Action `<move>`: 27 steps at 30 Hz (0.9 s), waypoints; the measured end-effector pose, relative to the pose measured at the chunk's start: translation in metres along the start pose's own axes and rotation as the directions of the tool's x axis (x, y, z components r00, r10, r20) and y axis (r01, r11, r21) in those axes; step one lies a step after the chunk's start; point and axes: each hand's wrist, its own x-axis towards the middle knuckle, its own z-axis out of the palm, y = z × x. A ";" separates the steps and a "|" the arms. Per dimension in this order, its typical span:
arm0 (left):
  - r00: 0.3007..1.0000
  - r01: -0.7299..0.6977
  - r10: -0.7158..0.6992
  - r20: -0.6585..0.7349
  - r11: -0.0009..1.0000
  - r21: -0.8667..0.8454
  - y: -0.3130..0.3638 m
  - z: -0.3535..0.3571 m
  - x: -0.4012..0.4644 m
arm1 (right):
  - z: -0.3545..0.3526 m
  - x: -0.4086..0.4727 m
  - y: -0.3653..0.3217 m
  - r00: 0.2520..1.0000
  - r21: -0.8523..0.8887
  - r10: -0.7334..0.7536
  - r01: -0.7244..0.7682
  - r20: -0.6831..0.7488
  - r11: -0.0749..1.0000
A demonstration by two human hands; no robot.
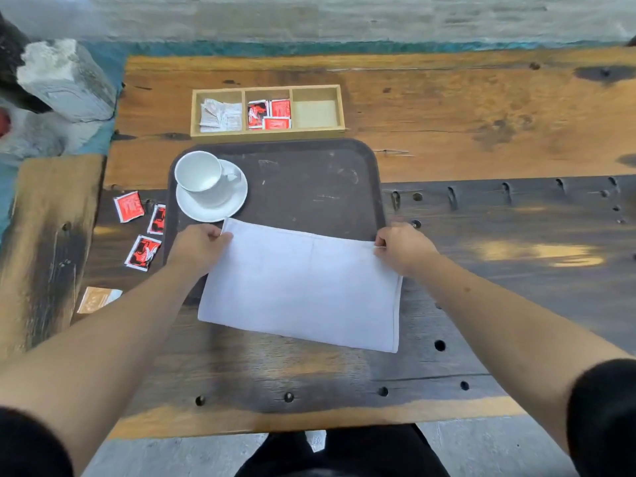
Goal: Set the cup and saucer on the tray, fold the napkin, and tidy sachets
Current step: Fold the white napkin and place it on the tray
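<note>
A white napkin (303, 287) lies folded in half, partly over the near edge of the dark tray (309, 180). My left hand (199, 244) pinches its far left corner and my right hand (401, 247) pinches its far right corner. The white cup (201, 177) stands on its saucer (237, 197) in the tray's far left corner. Three red sachets (129, 206) lie loose on the table left of the tray, and a brown sachet (98, 299) lies nearer to me.
A wooden box (339, 108) with three compartments sits beyond the tray, holding white sachets on the left and red sachets in the middle. A grey block (65, 80) stands off the table's far left corner. The table's near edge is close to my body.
</note>
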 end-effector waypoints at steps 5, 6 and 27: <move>0.984 -0.091 0.085 -0.155 0.995 -0.034 -0.001 0.011 0.000 | 0.002 -0.001 0.003 1.000 -0.002 0.013 -0.013 -0.014 1.000; 0.977 -0.126 0.119 -0.179 0.992 -0.026 0.000 0.014 -0.004 | 0.003 -0.001 0.003 0.999 0.019 0.041 -0.041 -0.016 0.999; 0.823 -0.459 0.503 0.265 0.862 -0.214 0.079 0.134 -0.162 | -0.014 -0.054 0.000 0.974 0.768 0.189 -0.215 0.124 0.603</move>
